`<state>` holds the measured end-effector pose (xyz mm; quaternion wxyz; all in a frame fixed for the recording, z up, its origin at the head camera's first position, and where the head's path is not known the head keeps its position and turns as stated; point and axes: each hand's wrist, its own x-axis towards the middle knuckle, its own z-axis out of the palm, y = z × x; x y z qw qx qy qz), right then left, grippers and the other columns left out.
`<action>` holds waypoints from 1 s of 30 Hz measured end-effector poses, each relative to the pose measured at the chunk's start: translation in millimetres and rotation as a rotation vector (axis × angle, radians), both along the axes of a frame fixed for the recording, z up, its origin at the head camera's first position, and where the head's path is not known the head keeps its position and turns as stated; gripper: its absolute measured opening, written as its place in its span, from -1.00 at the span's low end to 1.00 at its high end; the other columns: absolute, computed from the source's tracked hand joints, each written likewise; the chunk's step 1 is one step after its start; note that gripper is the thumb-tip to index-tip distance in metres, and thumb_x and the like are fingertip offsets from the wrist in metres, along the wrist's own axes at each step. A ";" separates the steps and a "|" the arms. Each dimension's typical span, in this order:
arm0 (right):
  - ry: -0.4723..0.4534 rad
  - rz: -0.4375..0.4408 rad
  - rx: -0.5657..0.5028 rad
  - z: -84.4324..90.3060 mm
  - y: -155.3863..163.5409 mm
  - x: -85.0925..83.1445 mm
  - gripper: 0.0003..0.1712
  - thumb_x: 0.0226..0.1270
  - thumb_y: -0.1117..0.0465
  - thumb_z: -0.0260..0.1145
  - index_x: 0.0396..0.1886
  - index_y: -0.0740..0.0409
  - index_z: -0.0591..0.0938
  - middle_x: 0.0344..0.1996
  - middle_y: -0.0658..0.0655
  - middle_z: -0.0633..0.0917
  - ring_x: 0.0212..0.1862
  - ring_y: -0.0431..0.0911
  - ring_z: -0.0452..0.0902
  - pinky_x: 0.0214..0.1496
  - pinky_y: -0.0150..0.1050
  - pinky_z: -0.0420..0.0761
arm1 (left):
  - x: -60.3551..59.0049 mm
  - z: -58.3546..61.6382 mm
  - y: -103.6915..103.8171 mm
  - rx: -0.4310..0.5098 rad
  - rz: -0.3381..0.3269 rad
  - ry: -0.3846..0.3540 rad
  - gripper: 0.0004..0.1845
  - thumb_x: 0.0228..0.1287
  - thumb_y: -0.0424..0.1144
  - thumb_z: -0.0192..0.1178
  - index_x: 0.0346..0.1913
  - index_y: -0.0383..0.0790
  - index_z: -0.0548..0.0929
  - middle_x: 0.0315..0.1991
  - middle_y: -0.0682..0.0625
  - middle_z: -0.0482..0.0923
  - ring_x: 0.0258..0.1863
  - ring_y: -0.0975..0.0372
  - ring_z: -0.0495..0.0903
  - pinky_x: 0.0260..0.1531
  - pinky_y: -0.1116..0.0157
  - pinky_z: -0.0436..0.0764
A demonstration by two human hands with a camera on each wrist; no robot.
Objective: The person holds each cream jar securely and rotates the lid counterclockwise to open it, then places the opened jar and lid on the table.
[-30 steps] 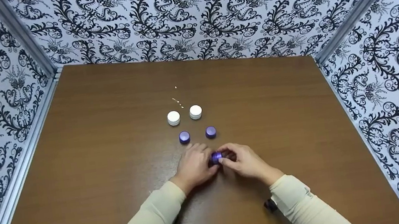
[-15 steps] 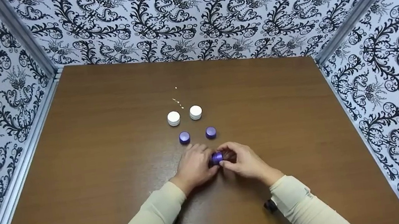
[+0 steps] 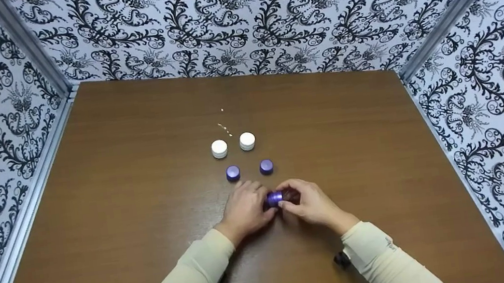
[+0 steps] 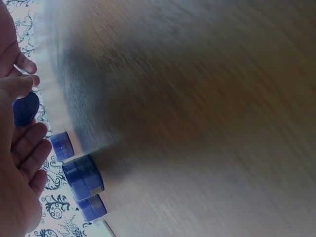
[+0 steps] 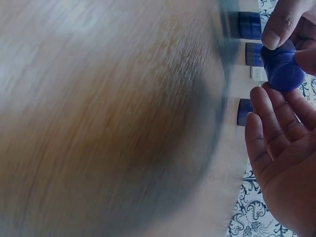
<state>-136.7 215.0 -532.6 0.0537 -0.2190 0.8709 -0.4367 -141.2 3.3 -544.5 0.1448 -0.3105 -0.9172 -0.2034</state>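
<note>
A small purple jar (image 3: pixel 274 199) is held between the two hands just above the brown counter (image 3: pixel 115 179), near its front middle; the left hand (image 3: pixel 244 208) lies to the jar's left and the right hand (image 3: pixel 308 203) to its right, so that the jar sits directly between them, equally near to both; its short cylinder axis is seen to run roughly left to right, from one hand to the other, though the exact tilt cannot be told. In the right wrist view the jar (image 5: pixel 282 66) is pinched by curled fingers and a thumb (image 5: pixel 279 24) at its rim; the other palm (image 5: pixel 281 163) is shown just beside it with fingers only loosely bent, and whether the left hand truly grips the jar cannot be told for certain. The jar is glossy, deep violet-blue, squat and round, with a smooth cap face. Beyond the hands two further purple jars (image 3: pixel 233 173) (image 3: pixel 266 167) are set side by side and apart; behind them two white jars (image 3: pixel 219 148) (image 3: pixel 247 141) are likewise paired; a few pale specks (image 3: pixel 225 129) are scattered farther back
</note>
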 end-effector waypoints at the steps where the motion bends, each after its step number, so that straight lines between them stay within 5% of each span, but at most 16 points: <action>1: 0.003 -0.003 0.001 -0.3 0.4 -0.2 -0.68 0.21 0.33 0.43 -0.03 0.13 0.65 -0.24 0.00 0.68 -0.23 -0.12 0.64 -0.14 -0.14 0.64 | -0.1 0.0 0.0 0.002 0.003 -0.001 -0.62 -0.01 0.07 0.44 -0.29 -0.17 0.69 -0.32 0.06 0.60 -0.26 0.12 0.55 -0.16 0.15 0.46; 12: 0.030 -0.080 0.064 -3.1 8.1 -4.8 -0.68 0.17 0.26 0.49 -0.06 0.14 0.66 -0.26 -0.06 0.72 -0.19 -0.15 0.67 -0.08 -0.15 0.64 | 0.3 1.3 -2.0 0.006 0.017 -0.028 -0.59 0.01 0.07 0.44 -0.22 -0.19 0.71 -0.28 0.05 0.61 -0.21 0.11 0.56 -0.09 0.13 0.47; 20: 0.071 -0.138 0.225 -6.2 8.5 -5.7 -0.69 0.10 0.15 0.53 -0.14 0.01 0.69 -0.28 -0.14 0.70 -0.18 -0.20 0.63 -0.07 -0.15 0.59 | 0.3 1.4 -1.5 -0.001 0.019 -0.038 -0.58 0.01 0.07 0.44 -0.21 -0.19 0.71 -0.27 0.04 0.62 -0.21 0.11 0.56 -0.07 0.11 0.48; 30: 0.122 -0.166 0.285 -13.0 11.4 -6.4 -0.68 0.03 0.08 0.58 -0.20 -0.08 0.68 -0.30 -0.19 0.67 -0.18 -0.17 0.58 -0.11 -0.12 0.54 | -0.5 -2.8 -2.6 0.008 0.007 0.001 -0.60 0.00 0.05 0.43 -0.21 -0.18 0.70 -0.28 0.06 0.62 -0.21 0.12 0.57 -0.07 0.14 0.45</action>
